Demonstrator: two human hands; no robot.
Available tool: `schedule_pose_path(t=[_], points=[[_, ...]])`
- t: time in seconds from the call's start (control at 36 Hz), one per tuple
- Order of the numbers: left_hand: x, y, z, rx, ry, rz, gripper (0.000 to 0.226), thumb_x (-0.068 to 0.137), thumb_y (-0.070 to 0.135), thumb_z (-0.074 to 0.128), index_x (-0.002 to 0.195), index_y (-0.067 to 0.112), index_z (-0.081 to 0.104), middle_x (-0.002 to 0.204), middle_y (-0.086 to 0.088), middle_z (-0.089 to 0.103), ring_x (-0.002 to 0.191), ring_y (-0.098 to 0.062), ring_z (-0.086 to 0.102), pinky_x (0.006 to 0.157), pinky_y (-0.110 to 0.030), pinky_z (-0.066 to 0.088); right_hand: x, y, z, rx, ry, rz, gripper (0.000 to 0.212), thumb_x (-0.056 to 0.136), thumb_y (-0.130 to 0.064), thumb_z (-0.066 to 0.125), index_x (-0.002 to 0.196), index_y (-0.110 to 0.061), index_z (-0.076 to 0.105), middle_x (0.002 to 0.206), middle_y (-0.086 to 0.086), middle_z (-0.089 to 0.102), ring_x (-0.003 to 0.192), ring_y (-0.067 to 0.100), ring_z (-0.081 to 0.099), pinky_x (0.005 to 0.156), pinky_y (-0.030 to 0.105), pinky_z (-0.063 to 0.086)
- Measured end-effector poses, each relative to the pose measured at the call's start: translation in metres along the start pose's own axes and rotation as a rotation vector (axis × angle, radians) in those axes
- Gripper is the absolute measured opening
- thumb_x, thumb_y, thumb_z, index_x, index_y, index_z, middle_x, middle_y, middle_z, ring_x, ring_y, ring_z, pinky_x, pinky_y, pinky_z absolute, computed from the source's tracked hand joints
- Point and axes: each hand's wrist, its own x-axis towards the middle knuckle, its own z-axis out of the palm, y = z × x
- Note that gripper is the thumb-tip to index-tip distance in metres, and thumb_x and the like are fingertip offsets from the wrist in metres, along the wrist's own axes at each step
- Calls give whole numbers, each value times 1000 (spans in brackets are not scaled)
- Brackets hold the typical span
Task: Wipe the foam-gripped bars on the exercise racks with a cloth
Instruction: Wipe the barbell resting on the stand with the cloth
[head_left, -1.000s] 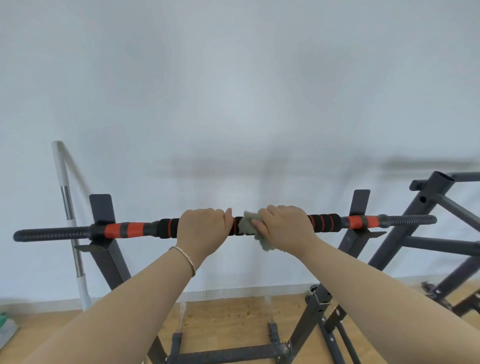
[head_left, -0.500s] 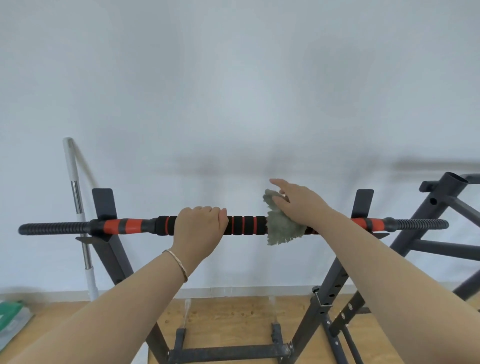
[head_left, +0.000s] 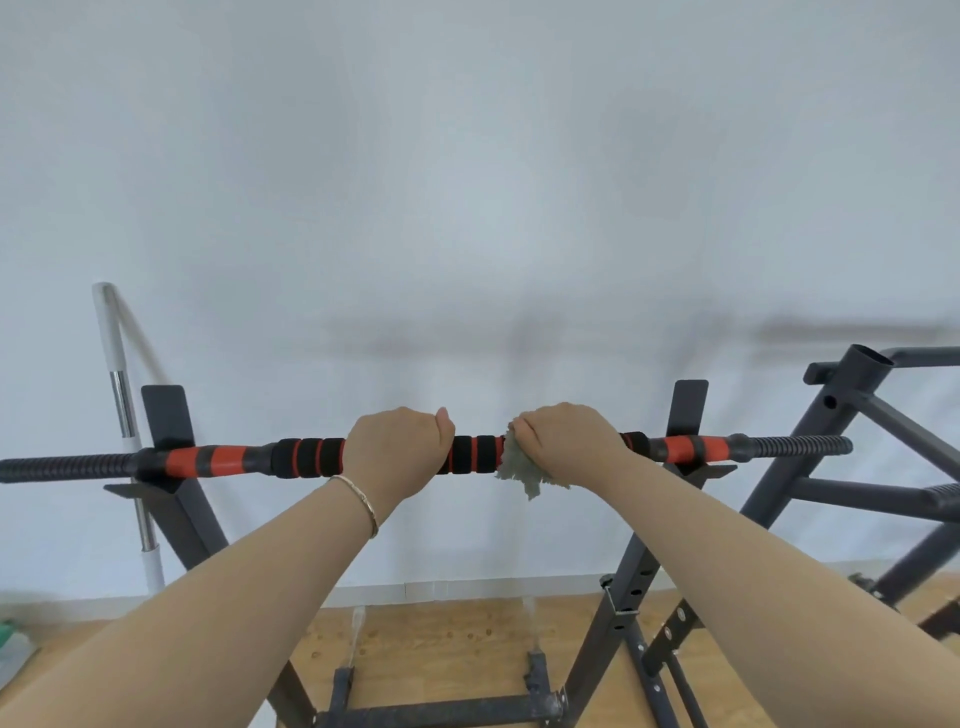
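Leaning on the white wall (head_left: 467, 182), well left of the left hand, is a white and chrome pole (head_left: 117, 400). Low in that corner a green thing (head_left: 6, 634) shows at the edge, too cut off to name. The bar (head_left: 306, 457) runs level across the view on the brackets of a dark rack (head_left: 167, 413). Its ribbed black end juts out past the left bracket, followed by orange bands, then black foam rings with orange between them.

The left hand (head_left: 397, 452) is curled over the foam, fingers wrapped round the bar and thumb tip pointing toward the other hand. A thin bracelet (head_left: 358, 499) sits on that wrist. Between the two hands a short stretch of black foam shows bare.

The right hand (head_left: 566, 441) is closed round the bar as well, with the grey-green cloth (head_left: 522, 473) bunched under its palm and fingers against the foam. A ragged corner of the cloth hangs below the bar on the thumb side. Right of this hand the bar goes on through orange bands, past the right bracket, to its ribbed end. Farther right stands a second rack (head_left: 826, 421) of angled dark tubes. Below both forearms lies a wooden floor (head_left: 457, 644).
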Motion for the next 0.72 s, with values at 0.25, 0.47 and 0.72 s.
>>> schedule_pose_path(t=[0.25, 0.47, 0.72], points=[[-11, 4, 1, -19, 142, -31, 29, 64, 4, 67, 84, 17, 51, 49, 3, 15, 44, -21, 35, 43, -20, 23, 19, 18, -26, 606, -255, 344, 35, 106, -31, 35, 113, -7, 61, 106, 12, 66, 97, 29, 62, 84, 36, 48], [-17, -37, 6, -90, 140, -157, 38, 80, -1, 51, 115, 11, 42, 69, 1, 36, 68, -21, 46, 57, -28, 39, 10, -23, -44, 638, 447, 298, 22, 99, -22, 44, 86, -14, 60, 66, -8, 54, 66, 23, 57, 56, 28, 43], [-32, -39, 20, -49, 35, -124, 23, 75, 10, 61, 87, 19, 43, 53, 4, 29, 50, -22, 44, 47, -22, 25, 12, -75, -3, 268, 392, 124, 53, 97, -61, 35, 95, -16, 61, 74, -2, 55, 55, 19, 50, 47, 32, 41]])
